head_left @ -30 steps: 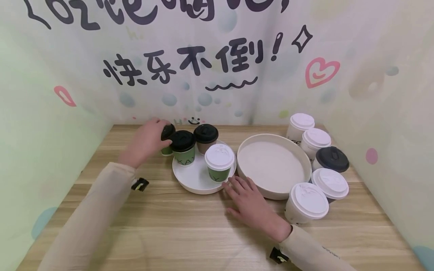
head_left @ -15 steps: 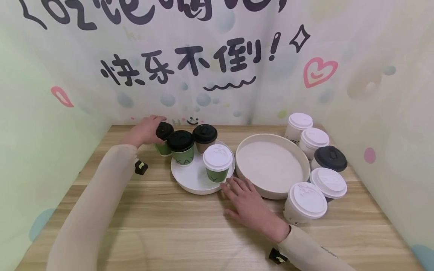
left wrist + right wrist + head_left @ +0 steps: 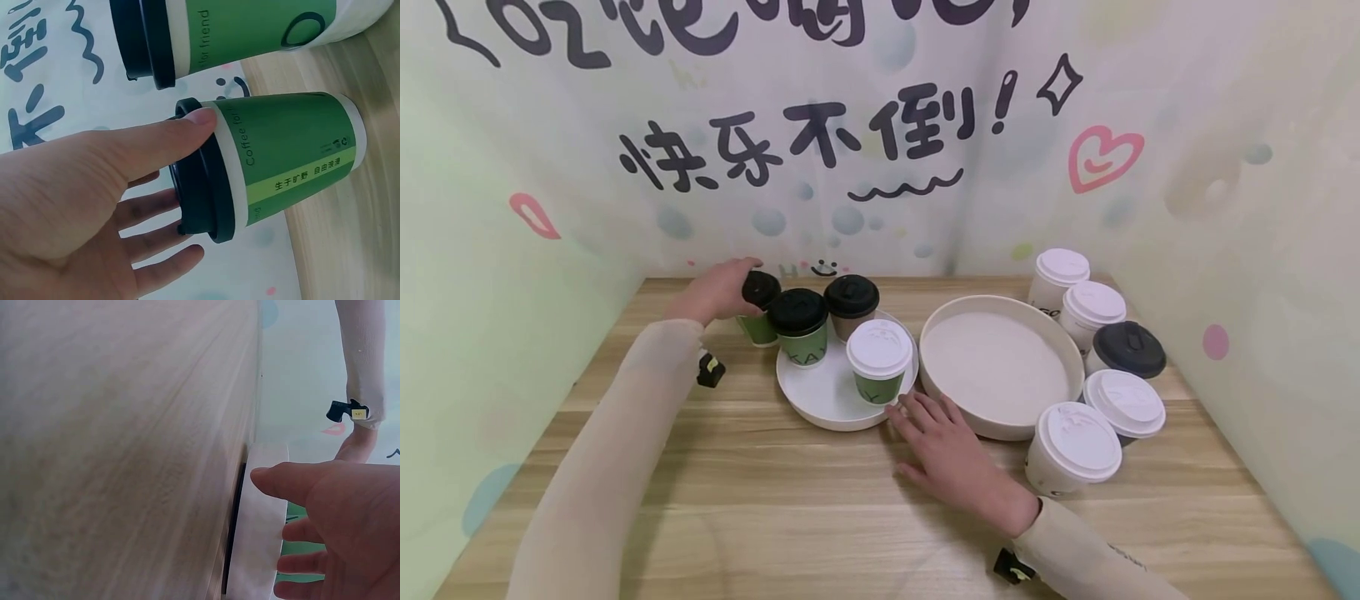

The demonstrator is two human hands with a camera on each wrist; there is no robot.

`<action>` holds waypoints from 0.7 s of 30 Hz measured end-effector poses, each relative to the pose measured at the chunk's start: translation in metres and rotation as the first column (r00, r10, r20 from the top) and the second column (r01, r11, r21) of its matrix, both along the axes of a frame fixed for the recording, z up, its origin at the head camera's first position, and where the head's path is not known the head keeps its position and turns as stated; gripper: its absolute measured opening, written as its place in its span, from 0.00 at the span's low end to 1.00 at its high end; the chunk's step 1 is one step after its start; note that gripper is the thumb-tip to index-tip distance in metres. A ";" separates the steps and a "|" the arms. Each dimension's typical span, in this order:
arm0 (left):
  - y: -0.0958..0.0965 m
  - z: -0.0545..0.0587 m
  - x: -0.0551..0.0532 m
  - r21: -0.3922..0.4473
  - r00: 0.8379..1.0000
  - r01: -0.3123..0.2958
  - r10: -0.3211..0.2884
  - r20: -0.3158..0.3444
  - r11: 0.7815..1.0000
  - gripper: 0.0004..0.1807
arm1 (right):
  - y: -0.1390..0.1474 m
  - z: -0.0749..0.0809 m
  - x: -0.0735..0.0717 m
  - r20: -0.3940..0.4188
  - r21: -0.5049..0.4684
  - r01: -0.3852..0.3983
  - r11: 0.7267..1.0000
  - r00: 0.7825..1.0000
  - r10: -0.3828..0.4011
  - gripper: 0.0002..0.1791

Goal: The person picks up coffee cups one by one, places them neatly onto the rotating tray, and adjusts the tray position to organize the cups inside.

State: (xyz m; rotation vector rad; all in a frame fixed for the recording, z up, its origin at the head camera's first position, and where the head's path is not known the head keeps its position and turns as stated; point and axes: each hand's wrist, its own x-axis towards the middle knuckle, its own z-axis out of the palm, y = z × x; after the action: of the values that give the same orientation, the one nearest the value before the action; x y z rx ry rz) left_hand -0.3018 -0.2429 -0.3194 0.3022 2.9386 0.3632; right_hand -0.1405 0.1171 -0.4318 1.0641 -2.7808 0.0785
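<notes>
- Holding a green cup (image 3: 760, 331) by its black lid (image 3: 203, 181) in the left hand (image 3: 718, 292), pinching the lid's rim between thumb and fingers.
- Placing that cup just outside the white plate (image 3: 820, 402), beyond its ten o'clock edge; being unable to tell contact between cup base and desk (image 3: 775, 517).
- Showing printed characters on the held cup's pale green band (image 3: 300, 181), in the left wrist view.
- Spreading the right hand (image 3: 951, 458) at the plate's four o'clock rim, with fingers straight and wide; being unable to tell firm pressing from light touching.
- Carrying three cups on the plate: a black-lidded green cup (image 3: 805, 343) at ten o'clock, a brown cup (image 3: 852, 325) at twelve, a white-lidded green cup (image 3: 878, 379) at four.
- Setting a beige tray (image 3: 1000, 367) just beside the plate, at three o'clock.
- Lining five lidded cups (image 3: 1067, 450) along the tray's one-to-four o'clock side, four with white lids, one with black.
</notes>
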 end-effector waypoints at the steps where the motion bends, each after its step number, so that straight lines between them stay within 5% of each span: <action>1: 0.000 -0.001 0.000 -0.004 1.000 -0.007 0.007 -0.004 1.000 0.47 | 0.000 0.000 0.000 0.001 0.001 0.001 1.000 1.000 -0.001 0.43; 11: -0.002 -0.003 0.003 -0.052 0.996 -0.075 0.073 -0.045 0.996 0.50 | 0.000 -0.001 0.000 0.007 0.009 0.001 1.000 1.000 -0.001 0.43; 21: -0.003 0.016 0.015 -0.073 0.994 -0.081 0.075 -0.083 0.994 0.50 | 0.000 0.000 0.001 0.018 0.010 0.003 1.000 1.000 -0.003 0.44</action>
State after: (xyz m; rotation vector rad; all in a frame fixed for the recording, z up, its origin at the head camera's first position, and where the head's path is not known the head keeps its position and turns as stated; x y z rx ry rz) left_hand -0.2871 -0.2456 -0.3038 0.1969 3.0412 0.2544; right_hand -0.1398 0.1174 -0.4320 1.0664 -2.8012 0.0747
